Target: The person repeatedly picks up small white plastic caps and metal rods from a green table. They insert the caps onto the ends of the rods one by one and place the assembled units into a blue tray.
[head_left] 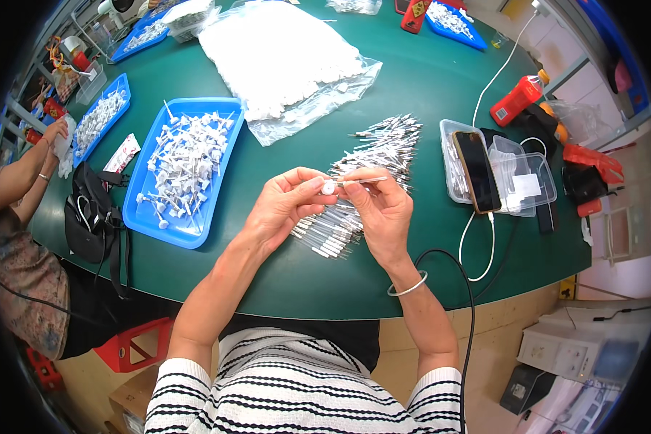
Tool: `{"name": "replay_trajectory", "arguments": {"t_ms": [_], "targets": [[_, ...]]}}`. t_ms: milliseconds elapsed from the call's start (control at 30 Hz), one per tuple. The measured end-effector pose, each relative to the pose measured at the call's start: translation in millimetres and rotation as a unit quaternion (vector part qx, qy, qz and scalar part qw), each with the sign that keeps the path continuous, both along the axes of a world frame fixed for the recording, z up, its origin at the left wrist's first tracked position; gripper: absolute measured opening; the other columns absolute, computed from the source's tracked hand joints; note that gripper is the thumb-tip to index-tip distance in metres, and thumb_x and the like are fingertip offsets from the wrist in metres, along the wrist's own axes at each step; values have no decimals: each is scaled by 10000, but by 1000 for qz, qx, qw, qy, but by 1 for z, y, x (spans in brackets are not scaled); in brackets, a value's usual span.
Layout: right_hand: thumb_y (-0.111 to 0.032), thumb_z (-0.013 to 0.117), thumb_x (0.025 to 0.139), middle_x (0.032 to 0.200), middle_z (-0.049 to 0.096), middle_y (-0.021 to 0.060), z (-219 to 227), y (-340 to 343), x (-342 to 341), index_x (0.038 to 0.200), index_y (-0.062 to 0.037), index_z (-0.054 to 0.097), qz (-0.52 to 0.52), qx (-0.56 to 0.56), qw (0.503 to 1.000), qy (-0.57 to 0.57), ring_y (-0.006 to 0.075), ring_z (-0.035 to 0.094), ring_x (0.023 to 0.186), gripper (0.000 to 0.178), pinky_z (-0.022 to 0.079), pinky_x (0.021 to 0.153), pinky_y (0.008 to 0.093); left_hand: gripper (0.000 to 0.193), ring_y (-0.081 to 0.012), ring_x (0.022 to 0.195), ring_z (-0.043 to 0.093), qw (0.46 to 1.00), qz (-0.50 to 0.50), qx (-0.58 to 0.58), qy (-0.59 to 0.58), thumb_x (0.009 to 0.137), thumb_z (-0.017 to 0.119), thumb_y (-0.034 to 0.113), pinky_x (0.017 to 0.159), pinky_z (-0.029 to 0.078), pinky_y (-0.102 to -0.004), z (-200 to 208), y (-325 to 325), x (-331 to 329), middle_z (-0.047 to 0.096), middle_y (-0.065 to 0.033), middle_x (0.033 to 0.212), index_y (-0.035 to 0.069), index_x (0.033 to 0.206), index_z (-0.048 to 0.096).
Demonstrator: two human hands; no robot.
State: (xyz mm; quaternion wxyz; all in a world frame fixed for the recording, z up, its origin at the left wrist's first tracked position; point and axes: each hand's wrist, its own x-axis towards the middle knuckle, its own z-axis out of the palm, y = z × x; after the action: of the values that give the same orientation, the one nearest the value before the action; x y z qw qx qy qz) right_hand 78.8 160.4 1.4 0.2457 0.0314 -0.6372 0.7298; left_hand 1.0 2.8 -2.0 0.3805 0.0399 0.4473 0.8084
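Observation:
My left hand (286, 206) pinches a small white round cap (328, 187) between thumb and fingers. My right hand (380, 210) holds a thin metal-tipped rod (365, 179) level, its end meeting the cap. Both hands hover above a fanned pile of several similar thin rods (372, 163) lying on the green table (282, 275). A blue tray (184, 170) with several white assembled pieces sits to the left of my left hand.
A large clear bag of white parts (289, 61) lies at the back. A phone (476, 171) rests on clear plastic boxes (521, 181) at right, with a white cable and a red bottle (515, 101). Another person (22, 217) sits at left beside a black bag (90, 217).

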Motion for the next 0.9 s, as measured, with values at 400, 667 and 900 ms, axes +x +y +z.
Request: {"name": "replay_trajectory", "arguments": {"t_ms": [400, 667, 900], "targets": [[-21, 668, 892, 910, 670, 65, 3, 2, 1, 981, -2, 650, -31, 112, 993, 10, 141, 673, 807, 93, 567, 726, 280, 179, -160, 851, 714, 1000, -7, -5, 3, 941, 643, 150, 706, 589, -215, -2, 0, 0, 702, -107, 977, 5, 1046, 635], [-19, 675, 881, 897, 666, 81, 8, 2, 2, 969, -3, 650, -44, 151, 987, 22, 168, 675, 778, 93, 562, 703, 285, 171, -138, 817, 714, 1000, -3, -16, 21, 951, 626, 143, 688, 595, -195, -1, 0, 0, 697, -96, 963, 0, 1044, 632], [-10, 679, 872, 891, 665, 88, 10, 3, 2, 953, 0, 651, -47, 163, 985, 24, 178, 674, 767, 87, 559, 690, 287, 178, -128, 804, 710, 1000, -3, -20, 13, 955, 621, 145, 691, 594, -196, -1, 0, 0, 696, -90, 961, -3, 1053, 633]]}}
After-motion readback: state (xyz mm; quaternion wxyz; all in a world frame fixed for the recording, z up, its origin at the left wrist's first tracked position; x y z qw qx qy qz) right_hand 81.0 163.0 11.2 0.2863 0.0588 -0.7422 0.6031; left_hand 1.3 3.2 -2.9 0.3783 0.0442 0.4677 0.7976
